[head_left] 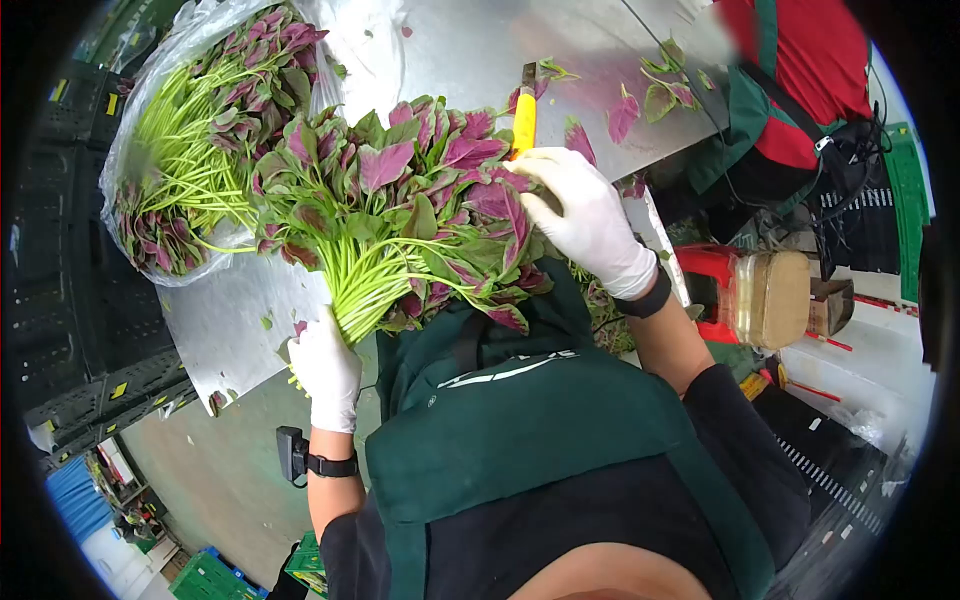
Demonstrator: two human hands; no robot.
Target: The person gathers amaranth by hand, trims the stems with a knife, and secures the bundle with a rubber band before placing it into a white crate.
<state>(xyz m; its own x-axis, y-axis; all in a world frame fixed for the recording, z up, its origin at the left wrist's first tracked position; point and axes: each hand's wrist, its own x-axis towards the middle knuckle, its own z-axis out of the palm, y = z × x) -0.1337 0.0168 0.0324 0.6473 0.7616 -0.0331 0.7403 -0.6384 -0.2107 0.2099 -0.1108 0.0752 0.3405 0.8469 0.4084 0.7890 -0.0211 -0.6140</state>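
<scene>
A large bunch of leafy greens (385, 175) with purple and green leaves fans out in front of me. My left hand (325, 365), in a white glove, is closed round the lower stems. At the bunch's right edge is my gloved right hand (575, 205), its thumb and fingers curved beside the purple leaves. A yellow-handled knife (525, 120) extends from the fingers of that hand, blade pointing away from me. To the left, a clear plastic bag (130, 170) holds more of the same greens (185, 130).
Loose leaves (665, 95) lie on the metal table (225, 340). Dark crates (60, 260) stand at the left. A co-worker in red and green (790, 80) is at the upper right. A red-framed stool (710, 295) stands right of my right arm.
</scene>
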